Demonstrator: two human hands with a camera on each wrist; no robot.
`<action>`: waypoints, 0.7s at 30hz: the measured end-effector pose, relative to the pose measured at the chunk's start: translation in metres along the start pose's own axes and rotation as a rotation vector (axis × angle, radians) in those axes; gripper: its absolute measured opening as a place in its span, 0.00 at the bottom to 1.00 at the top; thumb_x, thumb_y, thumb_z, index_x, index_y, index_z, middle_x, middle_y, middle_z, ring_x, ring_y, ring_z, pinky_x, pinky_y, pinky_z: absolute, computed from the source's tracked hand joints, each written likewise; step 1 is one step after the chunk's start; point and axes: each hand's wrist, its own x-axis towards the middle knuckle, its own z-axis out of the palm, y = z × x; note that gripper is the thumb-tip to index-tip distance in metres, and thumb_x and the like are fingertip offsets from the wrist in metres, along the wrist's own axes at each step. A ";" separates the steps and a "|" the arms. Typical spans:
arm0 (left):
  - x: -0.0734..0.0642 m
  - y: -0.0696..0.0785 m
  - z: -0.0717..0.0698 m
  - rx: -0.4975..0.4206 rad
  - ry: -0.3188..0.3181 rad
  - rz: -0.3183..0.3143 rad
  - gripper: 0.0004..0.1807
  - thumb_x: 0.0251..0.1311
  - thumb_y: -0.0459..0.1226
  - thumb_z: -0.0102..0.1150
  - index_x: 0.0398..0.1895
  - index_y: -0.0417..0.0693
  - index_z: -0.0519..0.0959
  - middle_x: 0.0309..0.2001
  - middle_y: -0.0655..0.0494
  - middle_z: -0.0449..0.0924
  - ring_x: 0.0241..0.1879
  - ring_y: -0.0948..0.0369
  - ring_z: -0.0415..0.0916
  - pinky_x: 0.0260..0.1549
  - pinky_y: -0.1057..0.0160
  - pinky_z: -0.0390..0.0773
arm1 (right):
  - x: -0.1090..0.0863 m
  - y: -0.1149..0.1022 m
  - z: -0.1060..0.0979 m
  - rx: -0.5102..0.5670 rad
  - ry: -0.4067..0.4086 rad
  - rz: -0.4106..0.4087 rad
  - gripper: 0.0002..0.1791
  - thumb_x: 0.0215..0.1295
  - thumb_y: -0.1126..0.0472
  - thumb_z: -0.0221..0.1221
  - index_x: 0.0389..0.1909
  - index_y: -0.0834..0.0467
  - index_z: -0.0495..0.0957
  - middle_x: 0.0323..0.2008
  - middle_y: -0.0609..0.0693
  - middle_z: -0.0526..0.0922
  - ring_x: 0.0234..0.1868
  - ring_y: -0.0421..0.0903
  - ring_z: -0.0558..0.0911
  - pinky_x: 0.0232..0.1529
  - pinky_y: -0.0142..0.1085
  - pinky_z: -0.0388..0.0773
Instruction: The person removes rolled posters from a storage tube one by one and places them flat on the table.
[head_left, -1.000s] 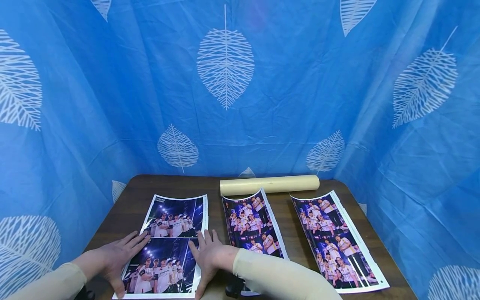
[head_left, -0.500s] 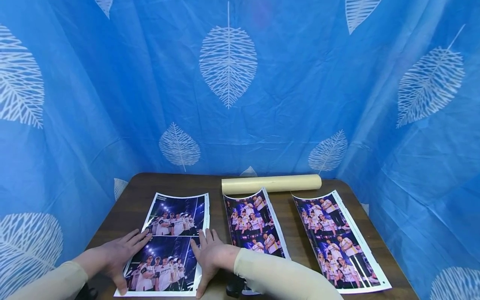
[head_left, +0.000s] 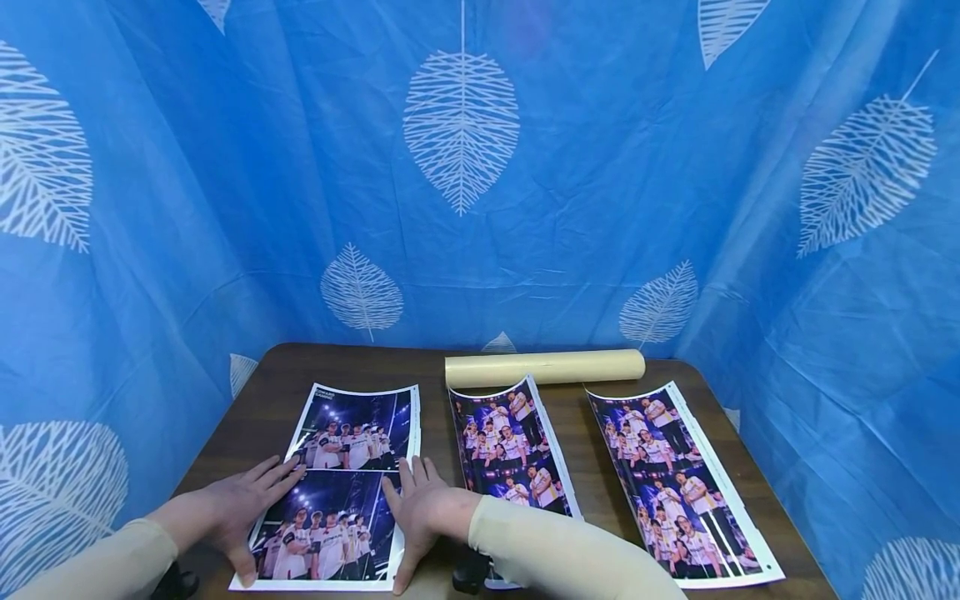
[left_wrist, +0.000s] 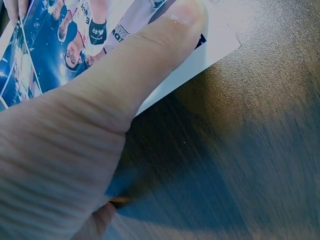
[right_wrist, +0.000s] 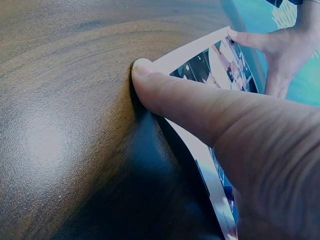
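Observation:
A glossy photo sheet [head_left: 352,479] with two stacked group pictures and a white border lies at the left of the table. My left hand [head_left: 243,504] rests on its left edge with the fingers spread, the thumb near the lower left corner. On the opposite edge is my right hand [head_left: 423,508], fingers spread too, thumb at the lower right corner. In the left wrist view the left thumb [left_wrist: 150,55] lies across the sheet's border. The right wrist view has the right thumb [right_wrist: 170,92] at the corner, its tip against the wood.
Two more photo sheets, a middle one [head_left: 510,450] partly under the right forearm and another [head_left: 675,492] at the right, curl slightly. A cream-coloured roll [head_left: 543,368] lies along the back of the dark wooden table [head_left: 360,362]. A blue leaf-print curtain [head_left: 562,208] surrounds it.
The head view has shifted slightly, so everything sits a little further right in the picture. Both hands keep their places on the left photo sheet.

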 end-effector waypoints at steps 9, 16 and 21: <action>0.000 0.001 0.000 0.018 0.003 -0.002 0.81 0.20 0.68 0.83 0.79 0.42 0.51 0.78 0.39 0.50 0.75 0.32 0.45 0.62 0.25 0.60 | 0.000 0.000 0.000 0.016 -0.006 -0.005 0.79 0.28 0.11 0.62 0.83 0.41 0.43 0.82 0.52 0.46 0.80 0.53 0.48 0.77 0.48 0.49; -0.002 0.004 -0.001 0.029 0.035 0.009 0.81 0.19 0.65 0.85 0.78 0.40 0.52 0.77 0.37 0.51 0.74 0.31 0.47 0.62 0.26 0.61 | 0.000 0.000 -0.002 0.014 -0.011 -0.007 0.79 0.29 0.11 0.62 0.83 0.41 0.43 0.82 0.52 0.46 0.80 0.53 0.48 0.78 0.48 0.48; -0.003 0.007 -0.002 0.024 0.032 -0.004 0.81 0.18 0.64 0.86 0.78 0.41 0.52 0.77 0.38 0.51 0.74 0.31 0.46 0.62 0.25 0.61 | 0.000 0.000 -0.002 0.011 -0.011 -0.009 0.79 0.29 0.11 0.62 0.83 0.41 0.43 0.82 0.53 0.46 0.80 0.53 0.48 0.78 0.49 0.47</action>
